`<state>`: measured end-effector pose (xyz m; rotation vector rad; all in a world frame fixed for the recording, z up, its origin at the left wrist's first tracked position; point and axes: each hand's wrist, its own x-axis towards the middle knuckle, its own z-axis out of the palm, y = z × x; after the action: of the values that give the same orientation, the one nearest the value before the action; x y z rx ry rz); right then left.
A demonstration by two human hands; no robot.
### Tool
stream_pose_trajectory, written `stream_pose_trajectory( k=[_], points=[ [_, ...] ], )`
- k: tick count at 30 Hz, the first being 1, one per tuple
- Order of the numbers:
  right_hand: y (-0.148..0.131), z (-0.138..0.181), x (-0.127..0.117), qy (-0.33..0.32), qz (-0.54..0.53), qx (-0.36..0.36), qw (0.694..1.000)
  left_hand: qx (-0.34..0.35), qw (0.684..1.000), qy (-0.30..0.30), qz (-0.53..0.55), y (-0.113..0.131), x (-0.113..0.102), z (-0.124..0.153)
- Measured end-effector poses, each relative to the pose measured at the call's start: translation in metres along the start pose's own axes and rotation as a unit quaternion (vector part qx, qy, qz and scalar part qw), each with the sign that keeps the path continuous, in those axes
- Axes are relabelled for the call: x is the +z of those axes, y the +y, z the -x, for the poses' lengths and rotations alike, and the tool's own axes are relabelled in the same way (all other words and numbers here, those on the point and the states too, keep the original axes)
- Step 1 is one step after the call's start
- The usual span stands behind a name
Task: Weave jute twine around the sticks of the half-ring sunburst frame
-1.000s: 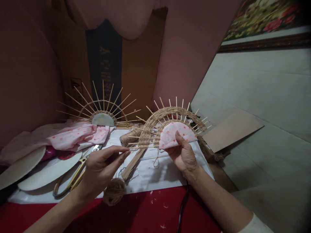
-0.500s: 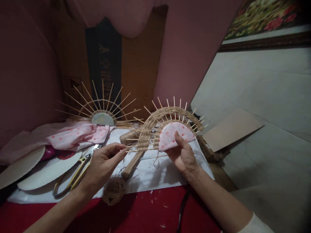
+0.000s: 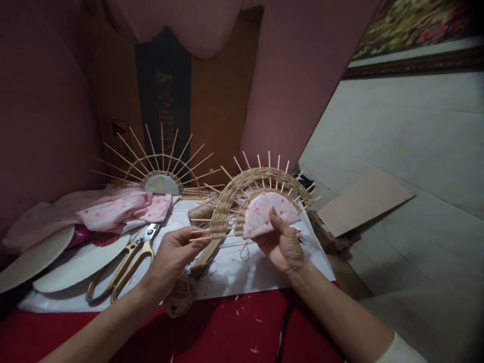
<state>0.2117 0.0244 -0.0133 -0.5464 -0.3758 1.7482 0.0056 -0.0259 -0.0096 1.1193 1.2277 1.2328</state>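
Observation:
A half-round woven fan frame of thin sticks and jute twine is held above the table, its centre covered in pink dotted fabric. My right hand grips that centre from below, thumb on the fabric's front. At the frame's lower left, the fingers of my left hand pinch around the ends of the sticks. A small twine loop dangles under the frame. Beside my left wrist lie gold-handled scissors, and a ball of twine sits partly behind that forearm.
A second stick frame with a pale half-disc stands at the back left, near crumpled pink fabric. White oval boards lie at left. A wooden strip and a twine roll rest on white paper; a cord crosses the red surface.
My left hand has moved slightly right and now pinches the stick ends more closely. The woven frame has shifted a little left and tilted slightly. My right hand keeps its grip.

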Motion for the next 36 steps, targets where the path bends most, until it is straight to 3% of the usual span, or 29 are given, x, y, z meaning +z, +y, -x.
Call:
stream_pose_trajectory(
  k=[8, 19, 36],
  points=[
    [0.000, 0.000, 0.000, -0.005, -0.004, 0.007, 1.000, -0.008, 1.000, 0.027, 0.004, 0.003, -0.004, -0.004],
    [0.001, -0.001, -0.001, -0.001, 0.015, -0.001, 1.000, 0.076, 0.991, 0.096, -0.061, 0.004, -0.012, -0.002],
    [0.002, -0.002, -0.002, 0.020, 0.034, -0.010, 0.999, 0.089, 0.987, 0.102, -0.087, 0.004, -0.012, -0.002]
  ],
)
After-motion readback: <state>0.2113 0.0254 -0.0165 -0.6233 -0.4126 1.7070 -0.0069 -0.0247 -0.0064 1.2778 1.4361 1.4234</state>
